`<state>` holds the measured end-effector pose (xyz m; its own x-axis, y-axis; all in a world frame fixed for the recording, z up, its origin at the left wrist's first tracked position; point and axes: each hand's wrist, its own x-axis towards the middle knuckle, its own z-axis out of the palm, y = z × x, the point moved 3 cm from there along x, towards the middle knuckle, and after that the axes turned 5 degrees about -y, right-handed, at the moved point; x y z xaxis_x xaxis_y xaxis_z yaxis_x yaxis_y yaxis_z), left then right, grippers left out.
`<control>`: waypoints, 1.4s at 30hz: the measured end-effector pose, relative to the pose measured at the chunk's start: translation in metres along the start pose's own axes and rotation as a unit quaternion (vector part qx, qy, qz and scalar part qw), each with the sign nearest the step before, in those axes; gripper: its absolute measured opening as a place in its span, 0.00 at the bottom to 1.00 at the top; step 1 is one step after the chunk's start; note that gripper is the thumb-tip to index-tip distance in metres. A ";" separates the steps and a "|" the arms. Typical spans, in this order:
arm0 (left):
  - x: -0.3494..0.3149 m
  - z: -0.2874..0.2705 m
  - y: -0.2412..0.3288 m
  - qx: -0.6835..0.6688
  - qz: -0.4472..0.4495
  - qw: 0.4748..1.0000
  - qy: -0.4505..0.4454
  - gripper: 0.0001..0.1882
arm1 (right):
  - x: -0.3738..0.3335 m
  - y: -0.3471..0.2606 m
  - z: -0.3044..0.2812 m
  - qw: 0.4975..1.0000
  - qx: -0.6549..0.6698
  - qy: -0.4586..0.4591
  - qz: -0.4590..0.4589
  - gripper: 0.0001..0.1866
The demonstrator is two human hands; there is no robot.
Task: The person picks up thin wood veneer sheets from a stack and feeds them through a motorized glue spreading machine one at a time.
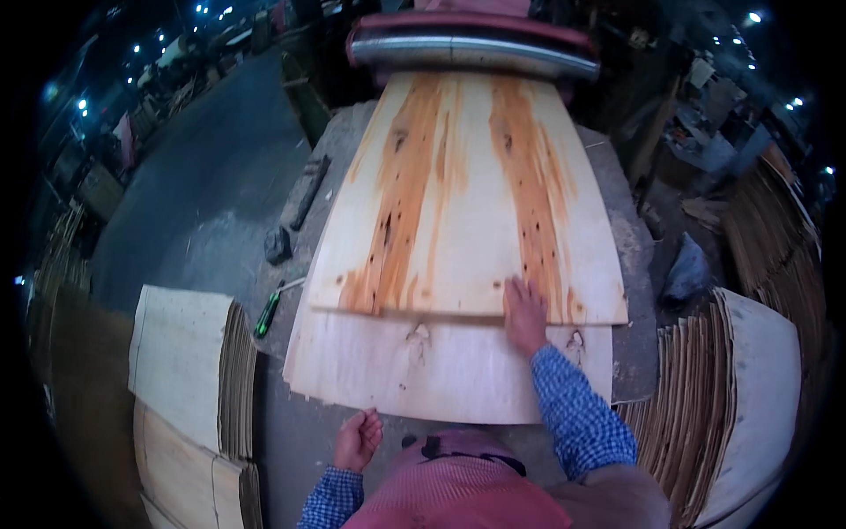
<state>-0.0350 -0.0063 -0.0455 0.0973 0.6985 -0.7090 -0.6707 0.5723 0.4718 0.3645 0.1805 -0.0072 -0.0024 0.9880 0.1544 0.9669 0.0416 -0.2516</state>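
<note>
Stacks of veneer point(189, 370) stand on the floor at the far left, with a green-handled tool point(267, 314) lying just beside the table point(627, 353) edge. Next comes the left hand point(358, 439), held low near the body and clear of the wood, its fingers loosely curled around nothing. Over the table's middle, the top sheet point(458, 194), pale with two orange streaks, reaches out from under the roller point(476, 51) at the far end and overlaps a lower sheet point(441, 370) that lies nearer the person. Right of centre, the right hand point(525, 316) lies flat with fingers spread on the top sheet's near edge, pressing rather than gripping. The step in hand looks like drawing or squaring that sheet over the one beneath. A pull toward the body would likely want both hands on the edge, since thin veneer can buckle or split. More stacked veneer point(731, 397) leans at the right.
</note>
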 end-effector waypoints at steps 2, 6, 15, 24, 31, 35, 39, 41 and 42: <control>-0.003 -0.004 -0.004 -0.015 0.005 1.000 0.020 0.13 | 0.031 0.003 0.007 1.000 -0.008 -0.007 0.008 0.35; 0.001 -0.009 -0.011 -0.026 0.021 0.998 0.061 0.12 | 0.087 0.020 0.019 0.998 -0.056 -0.016 0.011 0.34; 0.032 -0.020 -0.024 -0.038 0.007 0.991 0.126 0.09 | 0.032 0.012 0.064 0.996 -0.076 -0.032 0.040 0.27; 0.023 0.013 0.003 -0.102 -0.017 0.991 -0.089 0.13 | -0.228 -0.079 0.019 0.998 0.003 -0.068 -0.009 0.36; 0.003 0.078 0.051 0.111 0.036 0.977 -0.179 0.11 | -0.227 -0.075 -0.040 0.996 -0.053 -0.070 0.030 0.35; -0.014 0.078 0.071 0.069 0.036 0.975 -0.208 0.10 | -0.197 -0.084 -0.098 0.999 -0.054 0.005 -0.002 0.41; -0.004 0.046 0.038 0.091 0.035 0.979 -0.176 0.11 | -0.220 -0.071 -0.052 0.996 -0.071 -0.046 0.005 0.43; -0.013 0.023 0.030 0.111 -0.020 0.984 -0.135 0.12 | -0.237 -0.080 -0.045 0.995 -0.047 -0.087 0.005 0.44; -0.028 0.016 0.030 0.104 -0.026 0.987 -0.121 0.12 | -0.248 -0.089 -0.055 0.994 -0.038 -0.101 0.003 0.44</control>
<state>-0.0459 -0.0018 -0.0035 0.3168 0.7336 -0.6012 -0.4976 0.6682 0.5531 0.2928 -0.0763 0.0296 -0.0397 0.9982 -0.0445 0.9834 0.0312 -0.1786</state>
